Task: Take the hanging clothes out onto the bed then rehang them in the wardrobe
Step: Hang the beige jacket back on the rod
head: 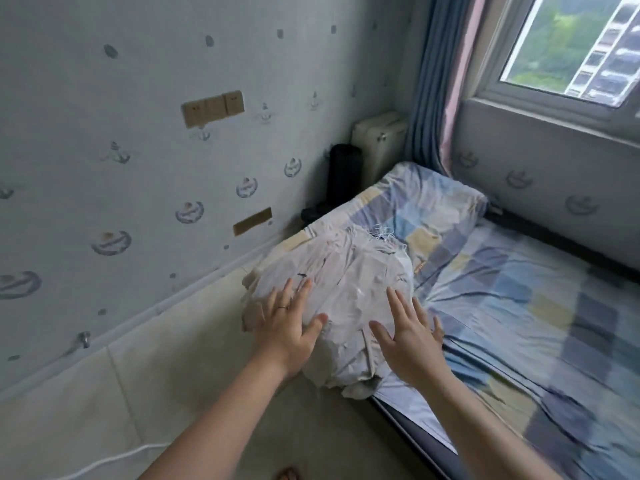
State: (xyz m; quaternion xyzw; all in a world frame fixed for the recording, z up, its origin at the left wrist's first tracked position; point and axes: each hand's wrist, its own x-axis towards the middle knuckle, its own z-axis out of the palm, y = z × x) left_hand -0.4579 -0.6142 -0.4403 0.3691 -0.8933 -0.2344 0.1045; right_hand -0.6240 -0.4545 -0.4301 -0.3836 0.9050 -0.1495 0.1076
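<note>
The pale clothes heap (pixel 332 292) overhangs the bed's (pixel 519 323) near corner, blocking that edge. Right of it lies open sheet; left, bare floor (pixel 156 393) runs to the wall (pixel 138 133).

The bed (pixel 519 306) wore a blue, yellow and grey checked sheet. A pile of pale clothes (pixel 346 271) lay on its near left edge, partly overhanging the side. A matching checked pillow (pixel 426 199) lay at the far end, just beyond the pile.
</note>
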